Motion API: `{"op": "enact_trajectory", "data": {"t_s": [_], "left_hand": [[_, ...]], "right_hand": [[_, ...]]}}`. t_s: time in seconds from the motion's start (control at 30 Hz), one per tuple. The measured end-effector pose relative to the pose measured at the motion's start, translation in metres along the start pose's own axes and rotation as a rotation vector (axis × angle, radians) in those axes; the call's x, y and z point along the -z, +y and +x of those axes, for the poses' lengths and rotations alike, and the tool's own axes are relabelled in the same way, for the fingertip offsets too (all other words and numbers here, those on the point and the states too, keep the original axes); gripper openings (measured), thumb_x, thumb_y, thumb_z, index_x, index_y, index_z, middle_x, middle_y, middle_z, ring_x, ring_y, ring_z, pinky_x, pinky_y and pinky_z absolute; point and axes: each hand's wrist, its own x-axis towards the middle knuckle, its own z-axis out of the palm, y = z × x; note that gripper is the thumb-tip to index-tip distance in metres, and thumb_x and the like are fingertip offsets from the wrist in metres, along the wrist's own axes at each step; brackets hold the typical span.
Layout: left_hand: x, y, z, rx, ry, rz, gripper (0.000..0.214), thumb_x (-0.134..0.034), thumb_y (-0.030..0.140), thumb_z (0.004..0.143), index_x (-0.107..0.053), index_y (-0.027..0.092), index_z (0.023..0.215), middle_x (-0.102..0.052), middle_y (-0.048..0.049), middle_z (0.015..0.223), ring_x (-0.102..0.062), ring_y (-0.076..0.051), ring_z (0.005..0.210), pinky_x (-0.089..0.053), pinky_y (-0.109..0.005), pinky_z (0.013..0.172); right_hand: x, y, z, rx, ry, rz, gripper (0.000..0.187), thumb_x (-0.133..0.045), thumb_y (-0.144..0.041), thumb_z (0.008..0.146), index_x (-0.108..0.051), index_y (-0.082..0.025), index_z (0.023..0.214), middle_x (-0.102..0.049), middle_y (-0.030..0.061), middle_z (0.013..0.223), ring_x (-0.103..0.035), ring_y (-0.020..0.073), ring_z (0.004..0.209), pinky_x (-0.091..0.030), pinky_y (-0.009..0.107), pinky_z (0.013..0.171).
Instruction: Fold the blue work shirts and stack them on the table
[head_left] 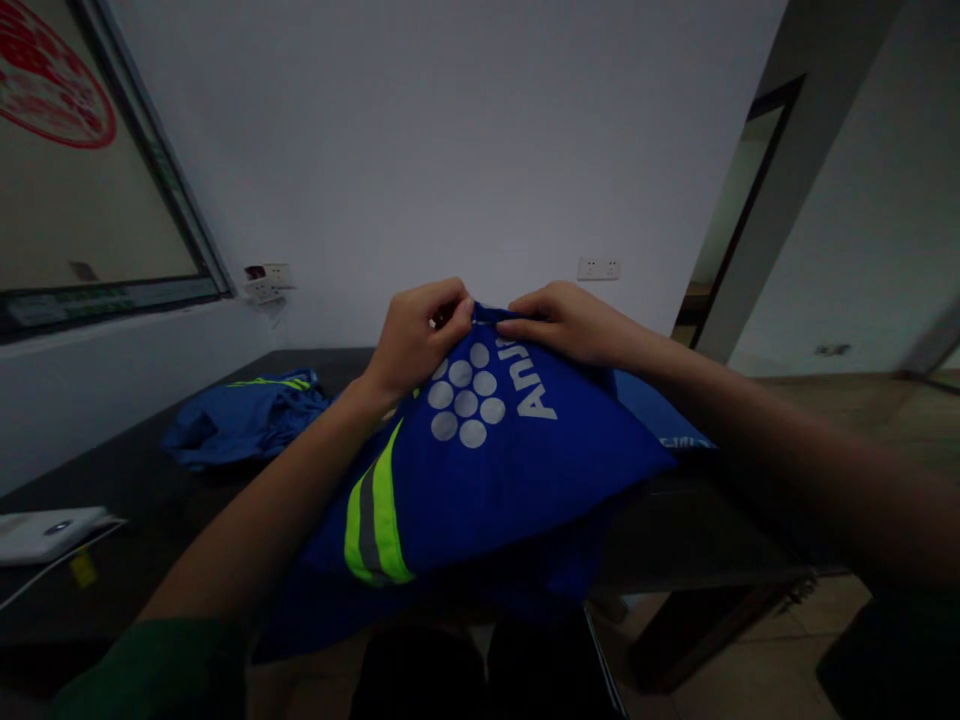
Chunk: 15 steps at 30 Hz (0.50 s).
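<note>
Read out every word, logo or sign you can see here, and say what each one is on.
"Anj": white letters on the blue garment, beside a cluster of white dots; the rest is hidden under the right hand.
Red round mark on the wall board: too blurred to read.
White print on the blue cloth behind: too small to read.

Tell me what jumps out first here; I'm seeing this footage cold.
A bright blue garment with white dots, white lettering and a yellow-green stripe fills the centre, pinched at its top edge by the left hand and right hand. Behind it to the left, a second blue garment lies crumpled on the dark table.
</note>
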Motion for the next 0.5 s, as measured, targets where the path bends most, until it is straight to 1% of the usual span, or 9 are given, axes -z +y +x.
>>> {"op": "enact_trajectory", "data": {"t_s": [0.1,0.2,0.23,0.3,0.33,0.37,0.4,0.43,0.5], "left_hand": [[0.003,-0.01,-0.007,0.039,-0.04,-0.009,0.027,-0.048,0.031,0.088,-0.05,0.018,0.065,-0.047,0.003,0.059,-0.046,-0.012,0.061,-0.039,-0.024,0.064],[0.004,-0.021,-0.021,0.135,0.003,-0.123,0.026,-0.045,0.04,0.092,-0.057,0.018,0.082,-0.056,0.0001,0.072,-0.053,-0.014,0.071,-0.044,-0.025,0.07],[0.004,-0.024,-0.027,0.163,0.036,-0.178,0.028,-0.044,0.044,0.092,-0.058,0.019,0.09,-0.06,-0.0013,0.079,-0.056,-0.015,0.078,-0.045,-0.026,0.073],[0.007,-0.029,-0.039,0.216,0.103,-0.276,0.035,-0.043,0.052,0.092,-0.057,0.021,0.104,-0.063,-0.0037,0.095,-0.058,-0.018,0.092,-0.047,-0.028,0.082],[0.008,-0.033,-0.045,0.24,0.129,-0.312,0.039,-0.042,0.055,0.092,-0.056,0.022,0.109,-0.063,-0.0045,0.101,-0.058,-0.019,0.099,-0.047,-0.03,0.086],[0.009,-0.037,-0.051,0.263,0.145,-0.342,0.043,-0.042,0.057,0.092,-0.055,0.023,0.113,-0.062,-0.0052,0.105,-0.057,-0.021,0.105,-0.047,-0.031,0.09],[0.01,-0.042,-0.057,0.286,0.155,-0.368,0.046,-0.041,0.059,0.091,-0.055,0.023,0.116,-0.062,-0.006,0.109,-0.056,-0.022,0.108,-0.046,-0.033,0.092],[0.01,-0.049,-0.063,0.31,0.157,-0.392,0.048,-0.041,0.06,0.091,-0.054,0.023,0.119,-0.061,-0.0069,0.112,-0.055,-0.022,0.111,-0.046,-0.035,0.094],[0.01,-0.063,-0.074,0.359,0.149,-0.433,0.051,-0.041,0.061,0.091,-0.052,0.022,0.123,-0.059,-0.0092,0.119,-0.054,-0.024,0.115,-0.046,-0.038,0.095]], "right_hand": [[0.014,0.001,0.016,0.023,0.01,-0.061,0.03,-0.069,-0.029,0.077,-0.054,-0.018,0.054,-0.05,-0.0036,0.05,-0.05,0.0121,0.062,-0.034,0.023,0.06],[0.039,-0.013,0.039,0.08,0.127,-0.286,0.036,-0.069,-0.026,0.079,-0.047,-0.019,0.052,-0.052,-0.001,0.054,-0.055,0.0153,0.072,-0.038,0.025,0.07],[0.048,-0.021,0.047,0.104,0.211,-0.379,0.038,-0.066,-0.028,0.083,-0.044,-0.02,0.054,-0.055,0.0008,0.058,-0.056,0.017,0.078,-0.038,0.027,0.075],[0.062,-0.034,0.062,0.134,0.446,-0.501,0.041,-0.056,-0.035,0.091,-0.036,-0.021,0.058,-0.06,0.0048,0.073,-0.056,0.0202,0.09,-0.037,0.03,0.085],[0.065,-0.039,0.069,0.138,0.557,-0.517,0.041,-0.052,-0.037,0.093,-0.033,-0.022,0.06,-0.061,0.006,0.08,-0.055,0.0208,0.095,-0.036,0.031,0.088],[0.065,-0.042,0.076,0.126,0.627,-0.507,0.042,-0.05,-0.038,0.094,-0.031,-0.022,0.06,-0.061,0.0061,0.082,-0.055,0.0204,0.096,-0.036,0.031,0.09],[0.062,-0.042,0.082,0.105,0.627,-0.48,0.042,-0.051,-0.037,0.094,-0.03,-0.022,0.06,-0.06,0.0051,0.08,-0.055,0.0191,0.094,-0.036,0.03,0.088],[0.057,-0.04,0.087,0.081,0.558,-0.447,0.042,-0.056,-0.034,0.092,-0.033,-0.022,0.058,-0.058,0.0028,0.073,-0.056,0.0171,0.089,-0.038,0.027,0.085],[0.046,-0.033,0.094,0.04,0.324,-0.383,0.039,-0.067,-0.026,0.084,-0.041,-0.021,0.055,-0.05,-0.0031,0.055,-0.056,0.0127,0.076,-0.038,0.022,0.077]]}}
